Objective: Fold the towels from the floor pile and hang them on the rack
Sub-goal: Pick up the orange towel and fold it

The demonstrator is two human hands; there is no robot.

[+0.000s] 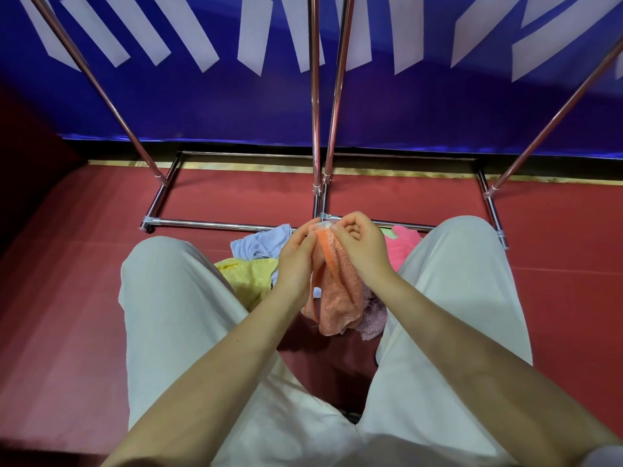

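An orange towel (pixel 338 291) hangs bunched between my knees, above the floor pile. My left hand (pixel 296 261) pinches its top edge from the left, and my right hand (pixel 359 246) pinches the same edge from the right, fingers curled. Below and around it lie a yellow towel (pixel 246 276), a light blue towel (pixel 259 242), a pink towel (pixel 403 246) and a lilac towel (pixel 374 320). Two chrome racks (pixel 315 96) stand just beyond the pile; their upright poles rise past the top of the view.
My legs in pale trousers (pixel 175 311) flank the pile on both sides. The racks' base bars (pixel 219 225) lie on the red floor close to the towels. A blue banner with white letters (pixel 202 106) covers the wall behind.
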